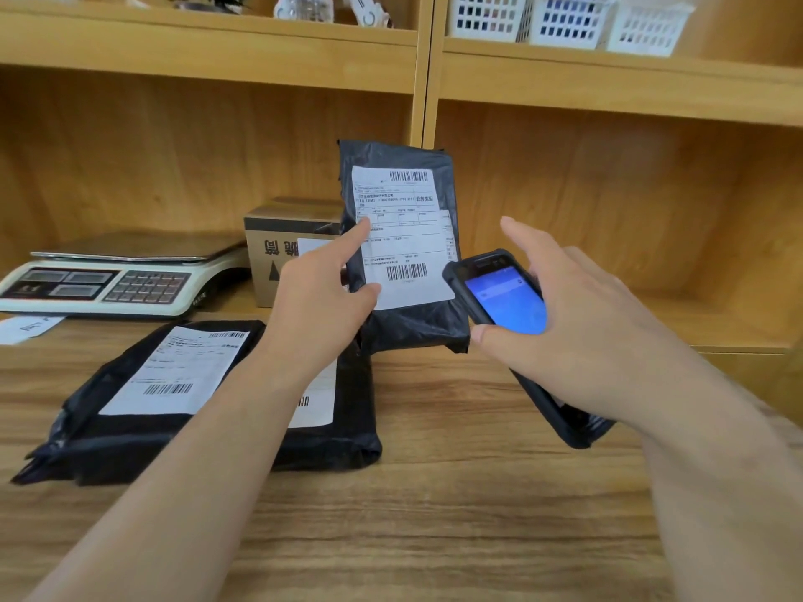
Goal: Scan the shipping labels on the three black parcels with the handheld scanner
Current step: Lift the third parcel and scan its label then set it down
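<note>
My left hand (pixel 323 293) holds one black parcel (pixel 404 328) upright by its left edge, its white shipping label (pixel 402 236) facing me. My right hand (pixel 578 336) grips the black handheld scanner (pixel 499 293), whose blue screen is lit; its top end sits just right of the label's lower barcode. Two more black parcels lie flat on the wooden table at the left: one (pixel 143 393) with its label showing, the other (pixel 347 419) partly hidden beneath it and under my left forearm.
A white weighing scale (pixel 117 280) stands at the back left, and a small cardboard box (pixel 291 249) stands behind the held parcel. Wooden shelves (pixel 608 84) rise behind the table, with white baskets (pixel 565 19) on top. A paper slip (pixel 26 328) lies at the far left.
</note>
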A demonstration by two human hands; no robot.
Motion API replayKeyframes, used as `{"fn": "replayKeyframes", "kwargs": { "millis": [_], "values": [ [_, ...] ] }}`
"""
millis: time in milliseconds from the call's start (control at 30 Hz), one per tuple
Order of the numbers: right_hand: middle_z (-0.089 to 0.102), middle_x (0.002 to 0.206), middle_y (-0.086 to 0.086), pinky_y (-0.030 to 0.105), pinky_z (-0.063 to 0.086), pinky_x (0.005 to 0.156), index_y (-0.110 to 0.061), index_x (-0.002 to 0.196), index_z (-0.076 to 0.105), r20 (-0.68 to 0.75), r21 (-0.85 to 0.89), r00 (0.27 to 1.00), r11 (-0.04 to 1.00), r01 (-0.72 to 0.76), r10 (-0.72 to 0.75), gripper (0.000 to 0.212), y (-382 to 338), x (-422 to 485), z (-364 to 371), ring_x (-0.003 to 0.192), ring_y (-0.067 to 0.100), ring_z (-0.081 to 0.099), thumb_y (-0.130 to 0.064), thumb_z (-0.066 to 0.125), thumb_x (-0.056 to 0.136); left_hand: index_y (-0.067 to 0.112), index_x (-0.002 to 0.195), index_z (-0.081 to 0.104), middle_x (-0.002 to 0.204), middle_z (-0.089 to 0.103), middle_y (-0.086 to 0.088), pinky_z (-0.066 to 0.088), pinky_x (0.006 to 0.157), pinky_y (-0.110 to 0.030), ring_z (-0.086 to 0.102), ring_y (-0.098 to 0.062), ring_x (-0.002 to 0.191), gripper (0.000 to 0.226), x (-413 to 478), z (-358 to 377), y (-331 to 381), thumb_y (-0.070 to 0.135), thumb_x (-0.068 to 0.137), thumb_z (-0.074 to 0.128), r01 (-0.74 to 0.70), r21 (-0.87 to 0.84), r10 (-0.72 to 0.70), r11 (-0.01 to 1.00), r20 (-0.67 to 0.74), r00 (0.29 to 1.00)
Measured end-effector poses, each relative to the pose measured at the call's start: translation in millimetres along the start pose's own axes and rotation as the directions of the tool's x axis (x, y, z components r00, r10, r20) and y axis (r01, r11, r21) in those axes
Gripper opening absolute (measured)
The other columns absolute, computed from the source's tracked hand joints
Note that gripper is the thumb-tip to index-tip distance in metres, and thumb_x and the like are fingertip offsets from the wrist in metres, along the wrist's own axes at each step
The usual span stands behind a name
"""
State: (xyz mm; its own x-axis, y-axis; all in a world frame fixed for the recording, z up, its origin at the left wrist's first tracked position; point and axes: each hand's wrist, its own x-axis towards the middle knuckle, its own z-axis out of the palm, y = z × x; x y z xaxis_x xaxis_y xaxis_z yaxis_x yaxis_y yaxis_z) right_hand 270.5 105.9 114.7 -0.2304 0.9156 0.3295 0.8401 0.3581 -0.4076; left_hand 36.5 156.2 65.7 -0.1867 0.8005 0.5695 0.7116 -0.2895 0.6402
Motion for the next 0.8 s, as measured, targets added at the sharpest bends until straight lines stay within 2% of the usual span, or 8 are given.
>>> {"fn": "replayKeyframes", "kwargs": {
  "millis": [133,233,300,400,500,667,800],
  "values": [
    [0.038,0.125,-0.014,0.035,0.033,0.080,-0.058,0.149,0.006,0.002,0.009,1.000,1.000,-0.001,0.001,0.094,-2.3,-1.4,-1.6,0.106,0.010,0.035,-0.055,0.066,0.077,0.034,0.154,0.044,0.135,0.067,0.012,0.052,0.067,-0.015,0.070,-0.010,0.098,0.072,-0.3,2.5,-1.6,0.015,0.090,0.073,0.040,-0.102,-0.037,0.994,0.033,0.999],
    [0.039,0.125,-0.014,0.035,0.033,0.080,-0.057,0.150,0.007,-0.001,0.016,1.000,1.000,-0.006,0.006,0.095,-2.7,-1.2,-1.8,0.108,0.010,0.036,-0.055,0.067,0.076,0.035,0.150,0.049,0.136,0.068,0.014,0.064,0.076,-0.039,0.073,-0.015,0.099,0.071,0.0,6.2,-3.8,0.014,0.087,0.075,0.095,-0.203,-0.080,0.974,0.081,0.993],
    [0.040,0.125,-0.012,0.036,0.033,0.081,-0.056,0.151,0.006,-0.006,0.021,1.000,1.000,-0.006,0.006,0.096,-2.2,-0.4,-1.3,0.110,0.010,0.037,-0.055,0.067,0.076,0.034,0.149,0.051,0.134,0.068,0.014,0.065,0.079,-0.043,0.073,-0.016,0.102,0.070,0.1,9.2,-5.8,0.012,0.087,0.076,0.140,-0.246,-0.110,0.959,0.132,0.985],
    [0.038,0.123,-0.012,0.036,0.032,0.080,-0.056,0.151,0.005,-0.001,0.014,1.000,1.000,-0.017,0.017,0.097,-1.0,1.1,0.2,0.108,0.010,0.035,-0.053,0.067,0.076,0.030,0.148,0.054,0.131,0.069,0.013,0.065,0.080,-0.039,0.070,-0.013,0.107,0.069,-0.5,15.0,-8.7,0.008,0.087,0.077,0.210,-0.299,-0.152,0.931,0.206,0.967],
    [0.037,0.122,-0.013,0.035,0.031,0.081,-0.055,0.151,0.004,-0.001,0.009,1.000,1.000,-0.024,0.024,0.098,0.4,1.4,0.8,0.107,0.009,0.033,-0.053,0.067,0.076,0.027,0.146,0.056,0.121,0.071,0.015,0.062,0.067,-0.026,0.070,-0.008,0.099,0.067,-0.8,20.6,-11.1,0.003,0.087,0.076,0.284,-0.319,-0.201,0.904,0.269,0.942],
    [0.037,0.121,-0.012,0.035,0.032,0.079,-0.053,0.153,0.004,0.001,0.001,1.000,1.000,-0.027,0.027,0.099,0.7,2.3,-0.2,0.105,0.011,0.034,-0.053,0.069,0.078,0.022,0.146,0.056,0.107,0.071,0.018,0.058,0.060,-0.018,0.068,-0.005,0.099,0.065,-0.4,29.5,-20.4,-0.003,0.089,0.073,0.413,-0.348,-0.285,0.842,0.361,0.888],
    [0.036,0.122,-0.011,0.035,0.033,0.077,-0.051,0.153,0.004,0.012,-0.006,1.000,1.000,-0.020,0.020,0.099,1.8,2.8,-0.2,0.105,0.012,0.035,-0.052,0.069,0.078,0.020,0.146,0.056,0.097,0.067,0.024,0.057,0.058,-0.016,0.065,-0.001,0.092,0.064,-0.5,33.7,-26.9,-0.004,0.089,0.073,0.463,-0.329,-0.326,0.823,0.392,0.860]
  ]
}}
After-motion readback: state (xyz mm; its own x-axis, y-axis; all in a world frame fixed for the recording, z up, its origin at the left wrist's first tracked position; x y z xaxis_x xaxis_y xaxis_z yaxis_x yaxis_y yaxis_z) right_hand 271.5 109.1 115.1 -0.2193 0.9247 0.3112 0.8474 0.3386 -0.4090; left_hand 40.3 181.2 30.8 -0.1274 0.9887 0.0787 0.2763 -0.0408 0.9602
